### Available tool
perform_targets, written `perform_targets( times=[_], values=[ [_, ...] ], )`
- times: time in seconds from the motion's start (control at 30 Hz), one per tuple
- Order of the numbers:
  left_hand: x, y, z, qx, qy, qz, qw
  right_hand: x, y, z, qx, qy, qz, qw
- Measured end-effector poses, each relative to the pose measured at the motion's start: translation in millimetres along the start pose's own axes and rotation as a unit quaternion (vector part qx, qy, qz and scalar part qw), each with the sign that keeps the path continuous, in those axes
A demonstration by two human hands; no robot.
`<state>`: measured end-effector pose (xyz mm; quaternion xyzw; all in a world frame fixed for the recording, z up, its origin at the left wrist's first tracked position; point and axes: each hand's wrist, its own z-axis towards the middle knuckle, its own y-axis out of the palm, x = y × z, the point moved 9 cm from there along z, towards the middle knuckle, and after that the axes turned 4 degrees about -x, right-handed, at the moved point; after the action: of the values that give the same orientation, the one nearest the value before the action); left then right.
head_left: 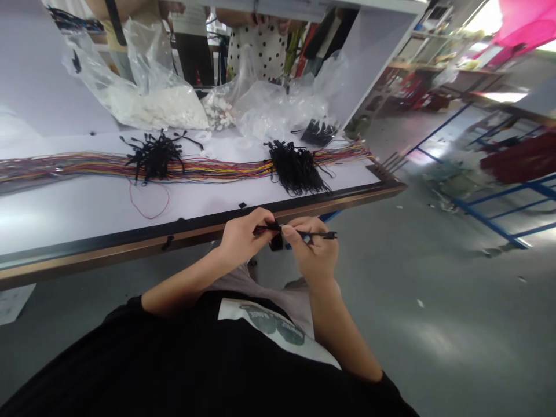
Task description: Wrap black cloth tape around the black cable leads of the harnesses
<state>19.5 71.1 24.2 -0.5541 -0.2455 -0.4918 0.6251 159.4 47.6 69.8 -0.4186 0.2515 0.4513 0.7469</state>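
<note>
Just past the bench's front edge, both my hands are closed on one short black cable (307, 233). My left hand (243, 238) pinches its left part between thumb and fingers. My right hand (315, 246) grips it farther right, and a small black connector (330, 235) sticks out beyond the fingers. A dark piece shows between the two hands; its kind is unclear. On the bench beyond lie a neat pile of black cables (297, 168) and a looser black pile (157, 155), both on top of a long bundle of coloured wires (221, 169).
Clear plastic bags (278, 107) stand along the back of the white bench (208, 202); one bag (160, 107) holds many small white parts. A thin red wire loops near the front. People stand behind the opening. Blue-framed racks (499, 220) are at the right.
</note>
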Motion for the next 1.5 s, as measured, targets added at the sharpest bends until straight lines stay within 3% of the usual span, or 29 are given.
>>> perform_targets(
  times=[0.1,0.2,0.27,0.33,0.47,0.6,0.67,0.73,0.87,0.97,1.03,1.1,1.23,1.4,1.5],
  values=[
    [10.6,-0.9,0.0,0.020,0.049,0.060,0.997,14.3,4.7,-4.9,-0.004,0.071,0.014,0.997],
    [15.0,-0.7,-2.0,0.030,0.071,0.065,0.995,21.8,18.9,-7.9,-0.064,0.105,0.030,0.992],
    [12.9,1.7,-2.9,0.018,0.051,0.000,0.999,18.3,21.4,-7.0,-0.069,0.082,0.029,0.994],
    [6.6,3.4,-3.1,0.007,0.001,-0.134,0.991,10.5,17.2,-4.9,-0.042,0.038,0.017,0.998],
    [-10.8,12.4,-0.7,-0.042,-0.127,-0.373,0.918,0.6,13.2,-5.7,-0.010,-0.011,0.024,1.000],
    [-17.1,38.9,-0.7,-0.206,-0.185,-0.483,0.831,-4.9,16.3,-9.4,-0.022,-0.027,0.045,0.998],
    [-18.6,49.9,-4.5,-0.256,-0.195,-0.496,0.807,-2.5,18.4,-9.9,-0.030,-0.012,0.052,0.998],
    [-18.6,48.4,-3.4,-0.231,-0.167,-0.471,0.835,8.6,19.1,-9.4,-0.020,0.038,0.096,0.994],
    [-3.8,21.0,-3.8,-0.114,-0.061,-0.385,0.914,37.0,21.6,-10.0,0.024,0.150,0.245,0.958],
    [23.3,11.0,-9.2,-0.161,0.063,-0.246,0.954,43.2,23.4,-8.7,0.013,0.177,0.271,0.946],
    [33.8,14.7,-13.4,-0.217,0.122,-0.170,0.953,39.5,19.9,-7.2,-0.007,0.166,0.227,0.960],
    [29.3,14.1,-9.5,-0.200,0.110,-0.144,0.963,31.7,13.2,-5.8,-0.015,0.136,0.169,0.976],
    [12.6,-0.7,1.2,-0.027,0.037,-0.099,0.994,11.5,6.0,-4.0,-0.024,0.068,0.089,0.993],
    [15.2,3.7,-0.9,0.019,0.043,-0.108,0.993,1.2,11.2,-5.1,-0.045,0.042,-0.020,0.998],
    [4.8,11.7,-4.3,0.022,-0.013,-0.219,0.975,2.1,10.7,-7.1,-0.032,0.031,-0.057,0.997]
  ],
)
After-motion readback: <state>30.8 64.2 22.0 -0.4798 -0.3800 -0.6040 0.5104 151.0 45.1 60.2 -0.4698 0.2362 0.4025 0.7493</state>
